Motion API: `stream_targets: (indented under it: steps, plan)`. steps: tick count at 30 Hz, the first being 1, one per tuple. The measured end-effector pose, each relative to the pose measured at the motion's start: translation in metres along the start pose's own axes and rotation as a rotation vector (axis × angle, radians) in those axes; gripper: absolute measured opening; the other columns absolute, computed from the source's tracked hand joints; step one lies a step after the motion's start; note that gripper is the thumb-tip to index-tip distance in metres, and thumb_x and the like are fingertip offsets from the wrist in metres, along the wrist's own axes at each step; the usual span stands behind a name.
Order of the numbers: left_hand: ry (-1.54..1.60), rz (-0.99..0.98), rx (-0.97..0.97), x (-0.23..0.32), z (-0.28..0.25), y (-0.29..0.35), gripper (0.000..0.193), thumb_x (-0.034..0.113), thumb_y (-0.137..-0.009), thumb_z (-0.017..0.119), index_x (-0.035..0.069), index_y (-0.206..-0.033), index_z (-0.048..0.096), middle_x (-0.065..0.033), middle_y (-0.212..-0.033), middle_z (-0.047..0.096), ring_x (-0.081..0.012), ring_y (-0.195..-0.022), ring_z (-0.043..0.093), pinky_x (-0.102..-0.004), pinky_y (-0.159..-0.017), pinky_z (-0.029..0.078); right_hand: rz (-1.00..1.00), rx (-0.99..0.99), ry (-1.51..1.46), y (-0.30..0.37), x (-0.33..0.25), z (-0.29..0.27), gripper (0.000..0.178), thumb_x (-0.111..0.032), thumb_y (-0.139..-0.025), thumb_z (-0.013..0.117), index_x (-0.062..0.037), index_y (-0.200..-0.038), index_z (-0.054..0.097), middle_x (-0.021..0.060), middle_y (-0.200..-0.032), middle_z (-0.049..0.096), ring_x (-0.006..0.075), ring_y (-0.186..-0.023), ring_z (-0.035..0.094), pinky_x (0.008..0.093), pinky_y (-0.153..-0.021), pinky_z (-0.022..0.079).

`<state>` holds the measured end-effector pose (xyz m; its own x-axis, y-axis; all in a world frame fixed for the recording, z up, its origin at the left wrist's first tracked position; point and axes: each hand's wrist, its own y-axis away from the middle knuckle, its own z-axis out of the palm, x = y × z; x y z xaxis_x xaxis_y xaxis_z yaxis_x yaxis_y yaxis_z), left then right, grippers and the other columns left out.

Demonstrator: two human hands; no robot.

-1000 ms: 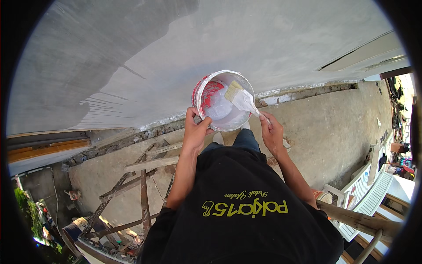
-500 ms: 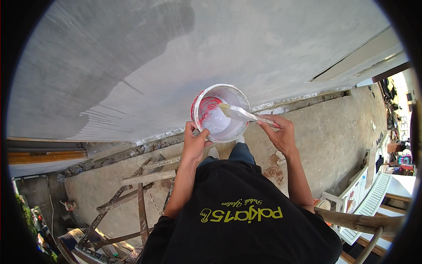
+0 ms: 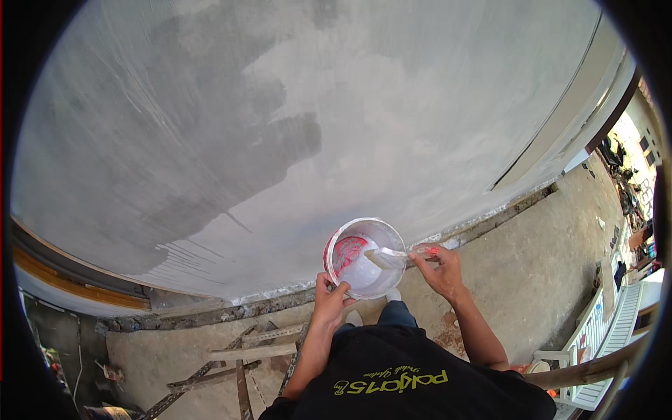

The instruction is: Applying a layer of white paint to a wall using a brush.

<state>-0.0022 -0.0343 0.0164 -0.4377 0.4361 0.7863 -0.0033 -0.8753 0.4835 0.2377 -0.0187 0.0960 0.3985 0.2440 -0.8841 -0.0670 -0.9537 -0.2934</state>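
Head view: we had the left hand [image 3: 331, 299] fingers pinching the bucket [image 3: 376, 228] at its near-left rim, right hand [image 3: 442, 273] fingers pinching the brush [image 3: 393, 253], angled across the bucket's mouth.

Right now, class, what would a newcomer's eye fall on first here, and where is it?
The red-stained bucket just below centre, gripped by the left hand, while the right hand holds a paintbrush at its mouth. Next, the dark grey patch on the paler wall, at upper left, with thin dark streaks trailing from its lower edge.
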Motion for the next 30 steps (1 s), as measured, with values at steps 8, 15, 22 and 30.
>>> stream_targets:
  steps: [8,15,22,30]
  plan:
    - [0.045,0.001,-0.05,-0.012,-0.004,-0.004,0.038,-0.004,-0.076,0.059,0.008,-0.102,0.035,-0.0109,-0.11,0.041,-0.0274,-0.096,0.054,-0.0451,-0.067,0.06,-0.117,-0.073,0.073,0.002,-0.005,0.001,0.018,-0.014,-0.082,0.07,0.0018,-0.09,0.067,0.0133,-0.079,0.068,0.0173,-0.069,0.067,0.0285,-0.063,0.053]
    - [0.033,0.013,-0.007,-0.016,-0.008,-0.009,0.039,-0.006,-0.076,0.059,0.007,-0.103,0.033,-0.0139,-0.108,0.043,-0.0294,-0.095,0.053,-0.0515,-0.068,0.059,-0.07,-0.118,0.078,0.003,-0.001,0.006,0.02,-0.017,-0.083,0.07,0.0012,-0.091,0.067,0.0133,-0.08,0.069,0.0168,-0.071,0.068,0.0291,-0.066,0.054]
    - [-0.048,0.032,-0.045,-0.01,-0.014,-0.005,0.032,0.006,-0.088,0.058,0.007,-0.113,0.038,-0.0157,-0.105,0.05,-0.0284,-0.089,0.058,-0.0445,-0.066,0.057,-0.031,-0.149,0.042,-0.003,-0.014,0.001,0.019,-0.015,-0.083,0.07,0.0016,-0.092,0.066,0.0128,-0.081,0.069,0.0149,-0.073,0.067,0.0285,-0.068,0.054]
    - [0.05,-0.034,0.007,-0.023,-0.028,-0.023,0.038,-0.005,-0.078,0.057,0.008,-0.102,0.031,-0.0166,-0.105,0.045,-0.0332,-0.094,0.056,-0.0563,-0.067,0.058,-0.493,-0.061,0.153,-0.081,-0.096,-0.049,0.014,-0.007,-0.079,0.072,-0.0002,-0.091,0.067,0.0117,-0.086,0.069,0.0183,-0.075,0.068,0.0274,-0.068,0.053]
